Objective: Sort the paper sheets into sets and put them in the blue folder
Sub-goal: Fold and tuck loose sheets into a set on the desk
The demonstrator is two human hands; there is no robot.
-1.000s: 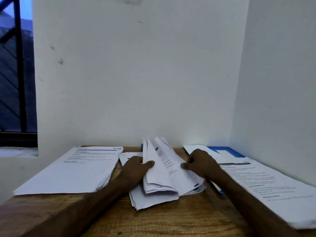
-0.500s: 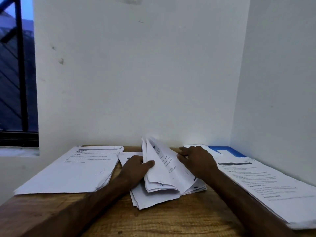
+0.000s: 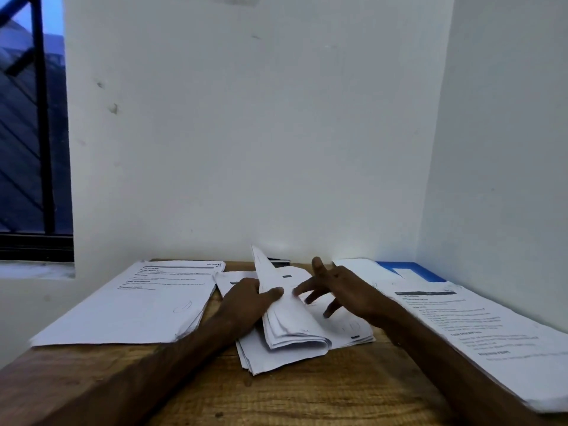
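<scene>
A loose pile of printed paper sheets (image 3: pixel 295 336) lies in the middle of the wooden table (image 3: pixel 276 395). My left hand (image 3: pixel 249 299) grips a bundle of its sheets folded back and upright, thumb across their front. My right hand (image 3: pixel 335 290) hovers over the flat sheets to the right, fingers spread and straight, fingertips near the paper. A sorted stack (image 3: pixel 138 302) lies on the left of the table. Another stack (image 3: pixel 479 327) lies on the right, covering most of the blue folder (image 3: pixel 412 269), whose far corner shows.
White walls close the table at the back and on the right. A window with a dark bar (image 3: pixel 43 118) is at the far left. A dark pen-like object (image 3: pixel 279 261) lies behind the middle pile. Bare wood shows along the front edge.
My right hand let go of the sheets, opened its fingers and lifted slightly. The raised sheets dropped towards the left bundle, which my left hand still holds.
</scene>
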